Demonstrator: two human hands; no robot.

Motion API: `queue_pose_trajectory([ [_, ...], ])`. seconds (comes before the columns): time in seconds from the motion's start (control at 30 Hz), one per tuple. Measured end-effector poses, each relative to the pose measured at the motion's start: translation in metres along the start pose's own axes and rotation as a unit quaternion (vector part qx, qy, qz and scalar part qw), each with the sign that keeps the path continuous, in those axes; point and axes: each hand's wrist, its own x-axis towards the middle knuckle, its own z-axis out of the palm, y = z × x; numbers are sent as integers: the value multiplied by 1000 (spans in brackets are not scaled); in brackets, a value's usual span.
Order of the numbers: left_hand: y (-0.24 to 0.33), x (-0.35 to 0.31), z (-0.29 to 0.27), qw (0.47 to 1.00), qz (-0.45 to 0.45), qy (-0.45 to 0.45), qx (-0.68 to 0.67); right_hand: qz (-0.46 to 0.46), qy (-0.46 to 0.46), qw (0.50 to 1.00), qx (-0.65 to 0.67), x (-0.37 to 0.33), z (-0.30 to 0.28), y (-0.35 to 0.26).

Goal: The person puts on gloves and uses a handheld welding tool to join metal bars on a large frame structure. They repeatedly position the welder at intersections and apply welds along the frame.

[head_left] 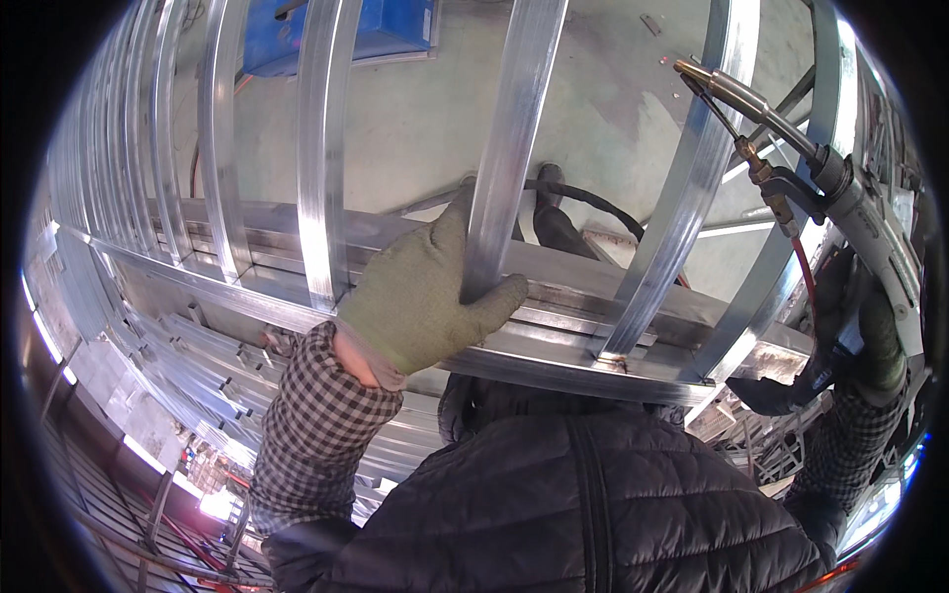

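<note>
My left hand [410, 292], in a grey-green work glove, wraps round the lower end of an upright square metal tube [516, 119], where it meets the long bottom rail [554, 376] of a frame. Thumb and fingers lie on either side of the tube. At the right my right hand [878, 331], also gloved and partly in shadow, is closed round the handle of a welding torch [870, 222]. The torch's brass-coloured tip points up and left, apart from the tubes. A thin wire guide with a red hose [805, 267] is fixed along its side.
More upright tubes [321, 148] stand in a row to the left and right. A wide metal beam [573, 272] runs behind the rail. Beyond lie a blue box [346, 35], a black cable [593, 198] and the floor [415, 128]. Several stacked metal lengths [213, 366] lie at lower left.
</note>
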Motion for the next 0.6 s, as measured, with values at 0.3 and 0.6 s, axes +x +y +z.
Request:
queue_pose_trajectory([
  [0.3, 0, -2, 0, 1000, -13, 4, 11, 97, -62, 991, 68, -4, -21, -5],
  [0.6, 5, -2, -3, 999, -20, 13, -29, 91, -52, 994, -24, -26, -9, -24],
])
